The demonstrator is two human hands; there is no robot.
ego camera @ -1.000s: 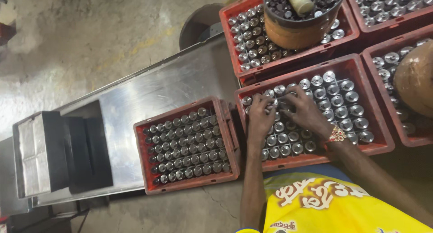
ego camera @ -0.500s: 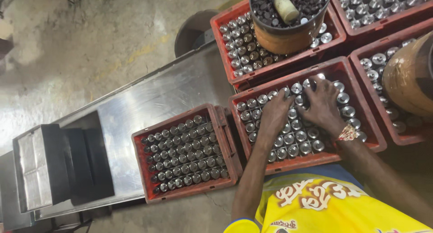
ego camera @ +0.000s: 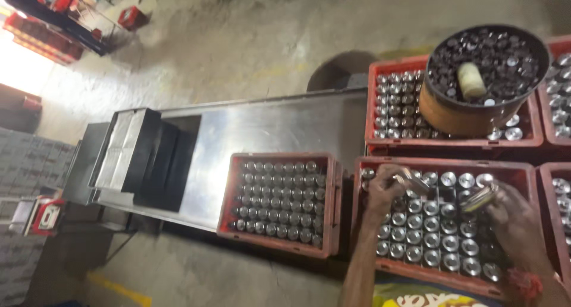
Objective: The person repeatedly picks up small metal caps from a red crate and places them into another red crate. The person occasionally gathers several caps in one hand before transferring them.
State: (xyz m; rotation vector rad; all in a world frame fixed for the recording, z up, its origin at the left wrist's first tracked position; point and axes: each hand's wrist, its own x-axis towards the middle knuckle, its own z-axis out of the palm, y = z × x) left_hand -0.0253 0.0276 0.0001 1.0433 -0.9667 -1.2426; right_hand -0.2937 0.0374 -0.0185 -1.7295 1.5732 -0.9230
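Over the steel table (ego camera: 267,126), we lift capped bottles from the red crate (ego camera: 440,167) at five o'clock: left hand (ego camera: 383,191) and right hand (ego camera: 514,221) each closed on bottles; next, a clear upward pull.

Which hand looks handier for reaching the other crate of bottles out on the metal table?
Probably the left hand. It sits over the left edge of the near crate, right beside the crate on the metal table. The right hand is over the far side, fingers around a bottle.

A round tub (ego camera: 470,114) of caps sits on a far crate (ego camera: 380,145).
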